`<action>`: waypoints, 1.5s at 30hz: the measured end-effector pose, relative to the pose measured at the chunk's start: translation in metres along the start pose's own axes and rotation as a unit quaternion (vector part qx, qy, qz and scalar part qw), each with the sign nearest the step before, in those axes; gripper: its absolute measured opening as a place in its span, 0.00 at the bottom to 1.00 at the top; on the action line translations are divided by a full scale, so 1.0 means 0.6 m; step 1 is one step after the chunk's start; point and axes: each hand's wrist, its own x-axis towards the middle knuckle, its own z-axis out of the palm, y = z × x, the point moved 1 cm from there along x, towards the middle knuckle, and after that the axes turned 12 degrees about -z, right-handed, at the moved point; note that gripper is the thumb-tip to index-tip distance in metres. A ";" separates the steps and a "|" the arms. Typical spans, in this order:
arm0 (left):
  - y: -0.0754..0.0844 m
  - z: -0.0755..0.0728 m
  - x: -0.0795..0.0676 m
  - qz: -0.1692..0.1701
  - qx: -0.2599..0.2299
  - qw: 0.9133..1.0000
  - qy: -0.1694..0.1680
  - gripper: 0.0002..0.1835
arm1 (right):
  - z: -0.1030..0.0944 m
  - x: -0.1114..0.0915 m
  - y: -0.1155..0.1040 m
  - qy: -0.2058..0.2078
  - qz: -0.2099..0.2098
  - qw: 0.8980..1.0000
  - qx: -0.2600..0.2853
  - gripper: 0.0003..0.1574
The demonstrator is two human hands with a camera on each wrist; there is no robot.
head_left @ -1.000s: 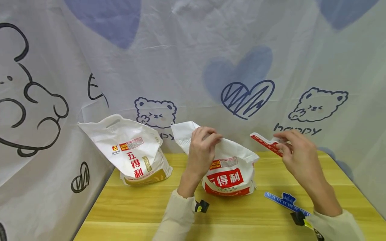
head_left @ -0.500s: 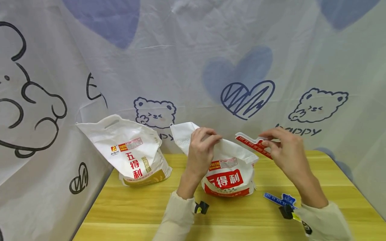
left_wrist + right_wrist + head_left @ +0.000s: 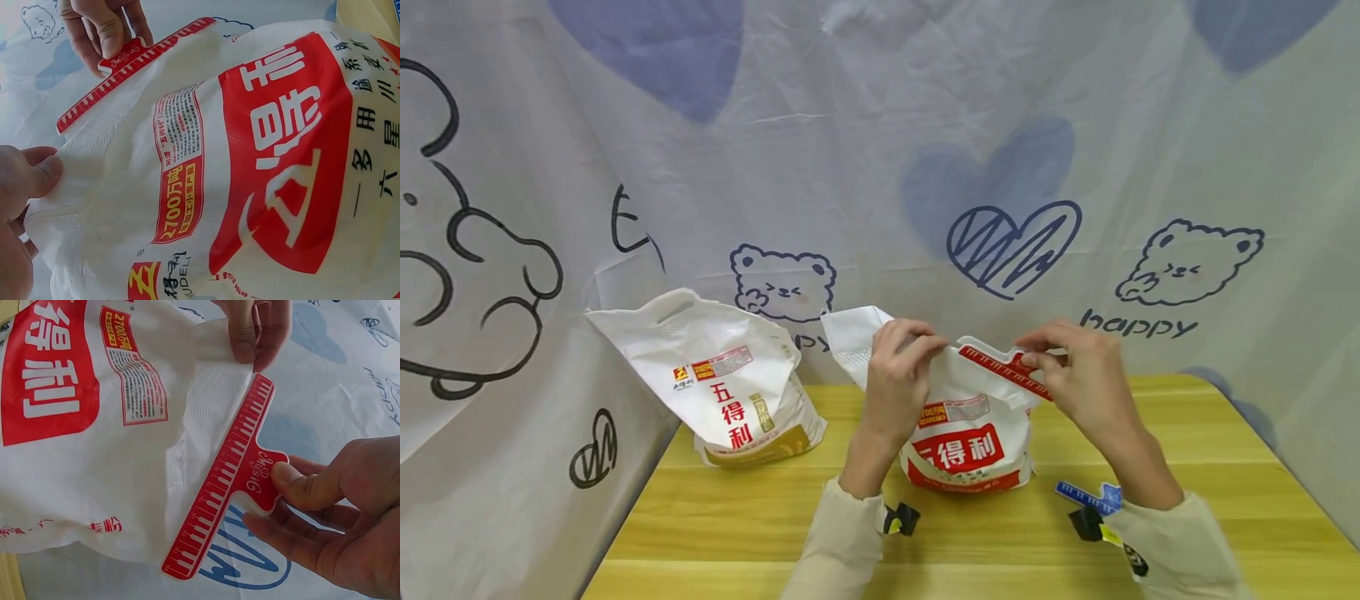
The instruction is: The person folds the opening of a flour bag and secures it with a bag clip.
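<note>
A white flour bag [image 3: 962, 446] with red printing stands on the table, its top folded over. My left hand [image 3: 898, 379] pinches that folded edge between thumb and fingers near its left part. By its handle, my right hand [image 3: 1078, 375] pinches a long red clip [image 3: 228, 481] printed with piano keys and "Music". In the right wrist view the clip lies along the folded edge of the bag, to the right of my left fingers. Whether its jaws are around the fold I cannot tell. A blue clip [image 3: 1078, 495] of similar shape lies on the table, partly behind my right wrist.
A second white flour bag [image 3: 730, 375] with a gold band leans at the left on the wooden table [image 3: 715, 533]. A printed cloth [image 3: 865, 167] with hearts and bears hangs behind and at the sides.
My right hand has moved left with the red clip, from beside the bag to its folded top edge. My left hand has kept its pinch on the fold.
</note>
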 end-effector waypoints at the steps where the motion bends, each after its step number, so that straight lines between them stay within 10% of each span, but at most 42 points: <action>1: 0.000 0.001 0.000 0.000 0.001 1.000 0.001 0.06 | 0.002 0.000 -0.001 -0.001 -0.001 1.000 0.001 0.14; 45: 0.000 0.002 0.014 -0.012 -0.024 1.000 -0.013 0.09 | 0.044 -0.003 -0.009 -0.052 0.015 0.997 0.049 0.13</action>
